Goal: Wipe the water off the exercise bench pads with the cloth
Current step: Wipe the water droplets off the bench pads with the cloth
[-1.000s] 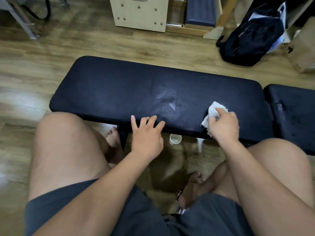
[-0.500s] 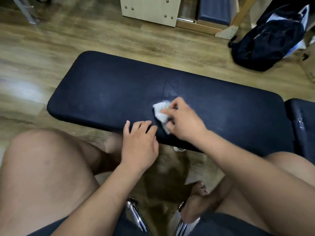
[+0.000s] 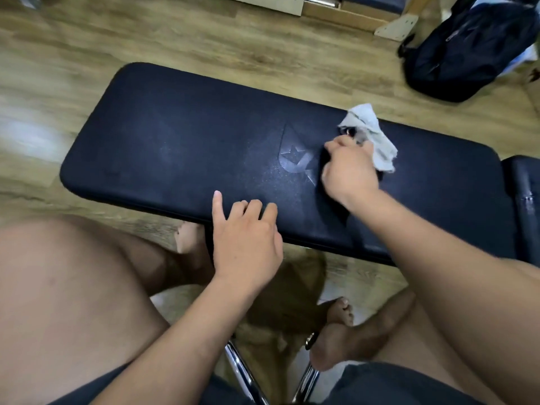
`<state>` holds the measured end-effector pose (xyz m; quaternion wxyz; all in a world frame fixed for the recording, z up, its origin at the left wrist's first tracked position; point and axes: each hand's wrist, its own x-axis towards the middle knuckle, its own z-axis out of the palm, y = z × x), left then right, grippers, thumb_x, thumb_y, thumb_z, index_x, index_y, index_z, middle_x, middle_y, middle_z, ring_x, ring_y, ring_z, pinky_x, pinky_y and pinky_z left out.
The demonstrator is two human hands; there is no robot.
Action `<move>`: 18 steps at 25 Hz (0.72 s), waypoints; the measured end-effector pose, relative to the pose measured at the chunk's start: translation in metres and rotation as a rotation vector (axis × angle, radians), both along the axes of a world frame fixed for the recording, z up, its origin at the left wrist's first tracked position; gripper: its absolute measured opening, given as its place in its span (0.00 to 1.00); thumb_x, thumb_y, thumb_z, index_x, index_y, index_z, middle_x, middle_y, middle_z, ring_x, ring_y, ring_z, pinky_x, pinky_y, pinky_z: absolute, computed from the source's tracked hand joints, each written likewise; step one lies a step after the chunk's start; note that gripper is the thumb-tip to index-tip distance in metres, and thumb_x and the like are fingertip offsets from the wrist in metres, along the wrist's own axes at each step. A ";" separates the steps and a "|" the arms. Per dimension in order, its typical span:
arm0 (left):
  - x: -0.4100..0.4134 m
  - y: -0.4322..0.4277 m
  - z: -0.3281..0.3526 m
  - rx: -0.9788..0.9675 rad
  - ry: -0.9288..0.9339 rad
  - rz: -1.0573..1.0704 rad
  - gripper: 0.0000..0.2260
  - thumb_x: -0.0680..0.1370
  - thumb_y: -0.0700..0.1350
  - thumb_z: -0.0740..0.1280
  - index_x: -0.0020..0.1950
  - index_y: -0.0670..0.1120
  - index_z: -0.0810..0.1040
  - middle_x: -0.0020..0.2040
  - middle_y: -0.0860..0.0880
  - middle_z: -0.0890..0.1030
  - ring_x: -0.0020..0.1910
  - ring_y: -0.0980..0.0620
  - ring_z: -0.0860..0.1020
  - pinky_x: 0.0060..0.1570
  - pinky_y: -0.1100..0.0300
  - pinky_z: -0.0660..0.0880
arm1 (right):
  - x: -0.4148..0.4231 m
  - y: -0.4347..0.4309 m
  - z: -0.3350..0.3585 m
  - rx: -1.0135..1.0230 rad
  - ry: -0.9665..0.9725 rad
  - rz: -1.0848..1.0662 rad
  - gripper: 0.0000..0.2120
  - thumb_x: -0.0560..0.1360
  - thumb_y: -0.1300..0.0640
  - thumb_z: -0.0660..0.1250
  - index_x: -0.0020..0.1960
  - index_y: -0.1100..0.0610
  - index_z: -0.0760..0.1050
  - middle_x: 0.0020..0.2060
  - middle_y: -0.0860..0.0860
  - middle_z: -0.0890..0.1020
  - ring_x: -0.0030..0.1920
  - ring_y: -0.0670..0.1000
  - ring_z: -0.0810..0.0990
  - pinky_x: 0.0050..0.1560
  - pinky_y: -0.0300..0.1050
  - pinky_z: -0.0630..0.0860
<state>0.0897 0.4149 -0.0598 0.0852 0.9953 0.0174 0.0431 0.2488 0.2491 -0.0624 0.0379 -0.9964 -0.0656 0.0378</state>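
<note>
- Sitting at the bottom of the frame, the person shows bare knees and dark shorts, with chrome tube legs [image 3: 242, 372] between them.
- The left hand [image 3: 245, 238], at centre, rests on the near edge of the long bench pad [image 3: 175, 147]. Its index finger is straight, the others are loosely bent, and it holds nothing.
- The right hand [image 3: 349, 171], right of centre, grips the pale cloth [image 3: 366, 119] with curled fingers, on the pad close to its far edge and just beside an embossed logo [image 3: 295, 162].
- A second pad [image 3: 523, 200] sits at the right edge.
- A dark backpack [image 3: 467, 51] lies on the wooden floor [image 3: 87, 54] in the upper right.
</note>
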 end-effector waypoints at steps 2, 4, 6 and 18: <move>0.004 0.001 0.001 -0.038 0.026 0.007 0.18 0.75 0.52 0.65 0.63 0.48 0.77 0.61 0.46 0.79 0.59 0.42 0.75 0.70 0.37 0.61 | -0.017 0.000 0.012 -0.003 0.003 0.086 0.17 0.74 0.58 0.57 0.61 0.56 0.74 0.59 0.52 0.76 0.56 0.65 0.70 0.54 0.51 0.71; 0.009 0.005 0.000 -0.074 0.060 0.038 0.24 0.76 0.56 0.62 0.70 0.50 0.71 0.72 0.43 0.71 0.70 0.41 0.67 0.71 0.37 0.59 | -0.027 -0.009 0.034 -0.045 -0.046 0.146 0.14 0.75 0.54 0.58 0.58 0.53 0.76 0.54 0.53 0.79 0.54 0.63 0.75 0.46 0.50 0.73; 0.017 0.007 -0.004 -0.085 0.138 0.059 0.29 0.78 0.62 0.57 0.77 0.54 0.60 0.79 0.44 0.57 0.78 0.39 0.51 0.74 0.35 0.49 | -0.026 -0.021 0.051 -0.045 -0.173 0.131 0.12 0.76 0.53 0.60 0.55 0.51 0.78 0.52 0.53 0.80 0.54 0.60 0.77 0.44 0.51 0.73; 0.024 0.011 0.003 -0.178 0.268 0.071 0.26 0.78 0.56 0.61 0.75 0.53 0.64 0.80 0.47 0.54 0.79 0.42 0.46 0.74 0.36 0.44 | -0.084 0.055 -0.012 0.320 0.005 0.384 0.23 0.75 0.61 0.57 0.69 0.59 0.72 0.71 0.55 0.71 0.72 0.56 0.67 0.74 0.57 0.55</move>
